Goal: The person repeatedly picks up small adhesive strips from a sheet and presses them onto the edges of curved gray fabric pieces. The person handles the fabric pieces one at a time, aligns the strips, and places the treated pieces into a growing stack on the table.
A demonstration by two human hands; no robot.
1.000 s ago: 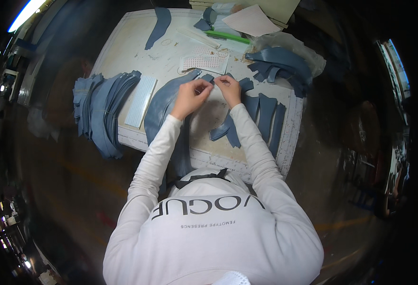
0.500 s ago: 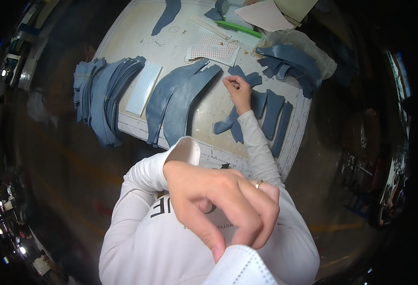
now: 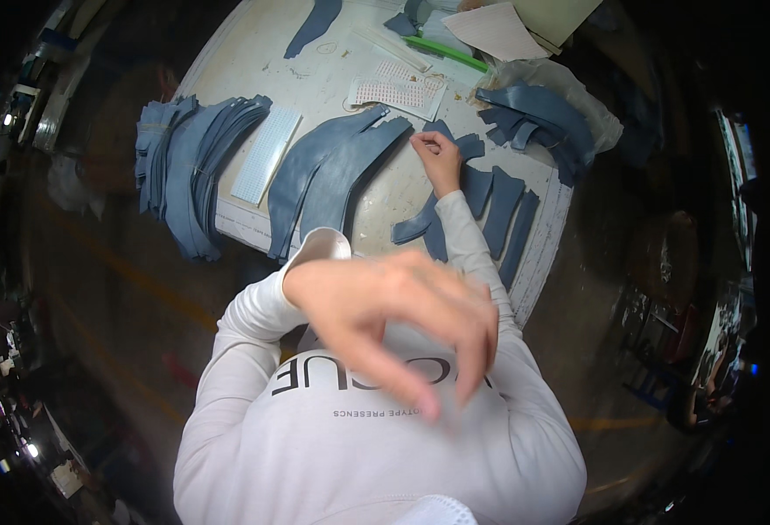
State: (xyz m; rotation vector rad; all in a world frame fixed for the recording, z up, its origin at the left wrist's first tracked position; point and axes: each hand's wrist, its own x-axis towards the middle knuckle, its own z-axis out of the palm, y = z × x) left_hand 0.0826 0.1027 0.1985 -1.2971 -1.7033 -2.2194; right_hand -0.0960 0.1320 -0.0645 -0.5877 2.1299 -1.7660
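Note:
My left hand (image 3: 385, 306) is raised close in front of my chest, blurred by motion. Its thumb and fingers are apart, with nothing seen between them. Below it, at the bottom edge, shows a white fabric piece with a dotted edge (image 3: 442, 510), apart from the hand. Out over the table, my right hand (image 3: 438, 162) has its fingers closed in a pinch; whatever they hold, if anything, is too small to see. Its fingertips are beside the upper end of a stack of curved blue leather-like pieces (image 3: 350, 179). Smaller blue strips (image 3: 500, 210) lie right of that hand.
At the table's left edge hangs a thick bundle of blue pieces (image 3: 197, 175), beside a pale gridded block (image 3: 265, 157). Farther back are a red-marked sheet (image 3: 393, 93) and a green bar (image 3: 446, 53). More blue pieces (image 3: 542, 122) rest on a plastic bag at right.
My left hand has let go of the white fabric piece and moved up and away from it, its fingers opening. My right hand has shifted slightly toward the curved blue pieces, still pinched.

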